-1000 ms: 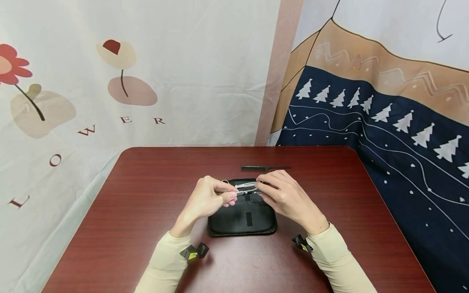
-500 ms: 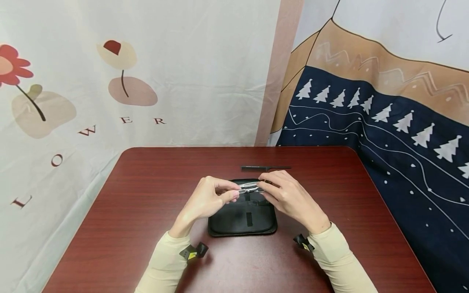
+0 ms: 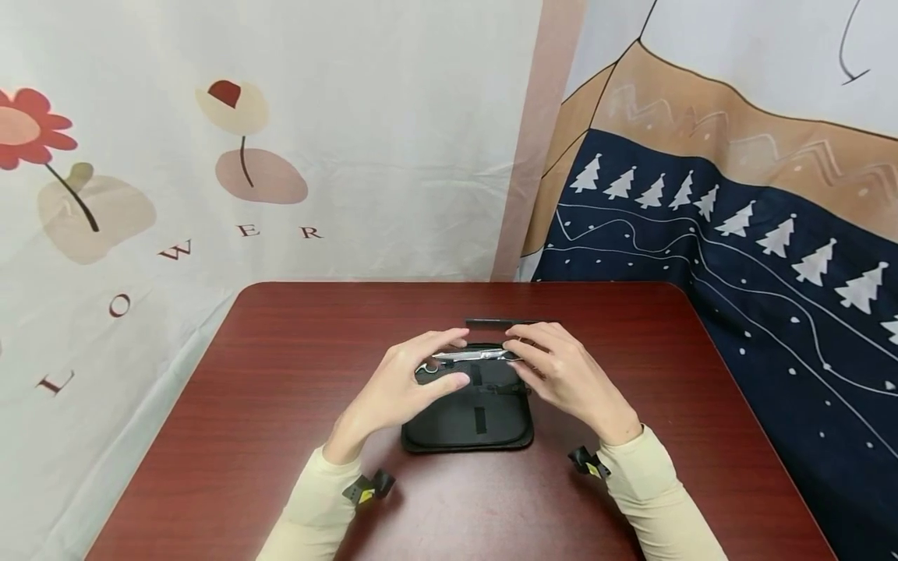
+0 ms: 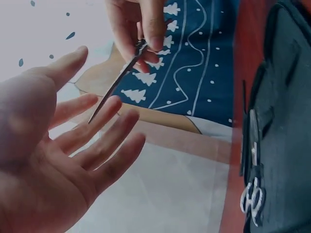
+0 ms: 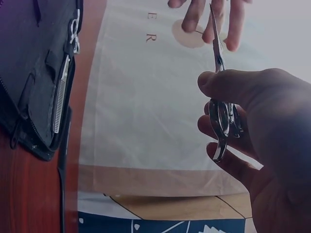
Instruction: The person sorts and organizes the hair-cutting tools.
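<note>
The right hand [image 3: 561,374] pinches the ring handles of slim silver steel scissors [image 3: 471,355], holding them level above the open black zip-up fabric case [image 3: 466,421], which lies mid-counter on the dark red wooden counter [image 3: 266,374]. The left hand [image 3: 410,382] is spread wide, fingertips [image 4: 112,104] touching the blade tips. A black tail comb [image 3: 501,320] lies toward the far edge.

Scissors [image 3: 471,355] above the case [image 3: 468,417] on the table [image 3: 281,366], comb [image 3: 500,321] behind.
</note>
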Available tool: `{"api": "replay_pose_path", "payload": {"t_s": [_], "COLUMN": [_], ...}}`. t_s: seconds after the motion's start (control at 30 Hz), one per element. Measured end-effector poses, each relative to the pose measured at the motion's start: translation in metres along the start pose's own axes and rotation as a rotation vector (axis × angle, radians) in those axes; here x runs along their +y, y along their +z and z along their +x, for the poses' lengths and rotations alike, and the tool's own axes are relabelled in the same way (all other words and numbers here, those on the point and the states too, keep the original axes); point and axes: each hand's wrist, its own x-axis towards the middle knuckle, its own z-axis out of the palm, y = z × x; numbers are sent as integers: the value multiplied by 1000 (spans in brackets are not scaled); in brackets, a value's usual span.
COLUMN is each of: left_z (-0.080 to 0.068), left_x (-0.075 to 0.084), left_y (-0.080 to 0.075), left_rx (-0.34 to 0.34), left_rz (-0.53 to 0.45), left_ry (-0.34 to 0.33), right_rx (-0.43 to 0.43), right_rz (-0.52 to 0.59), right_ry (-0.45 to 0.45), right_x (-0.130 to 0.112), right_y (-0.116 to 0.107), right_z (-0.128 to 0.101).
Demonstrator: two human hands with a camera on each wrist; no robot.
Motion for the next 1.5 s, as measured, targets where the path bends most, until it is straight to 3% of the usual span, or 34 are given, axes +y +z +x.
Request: {"api": "replay_pose_path", "payload": {"t_s": [0.23, 0.57, 0.73, 1.03, 1.27, 1.5], "left_z": [-14, -38, -48, -63, -65, -66], "left_x": [-5, -23, -33, -53, -65, -67], "left_y": [0, -4, -2, 5, 10, 11], "left_rx": [30, 0, -55, -100, -145, -196], "left_rz": [112, 284, 307, 307, 298, 306], "left_ry": [-11, -60, -74, -163, -249, -315], "right_rx": [26, 0, -30, -82, -115, -179], "right_rz": [15, -3, -8, -16, -13, 7], "right_ry": [56, 124, 163, 175, 183, 234], "right_x": [2, 12, 18, 31, 38, 41], "right_y": [1, -1, -1, 4, 5, 4], "right_z": [-6, -26, -37, -55, -64, -67]}}
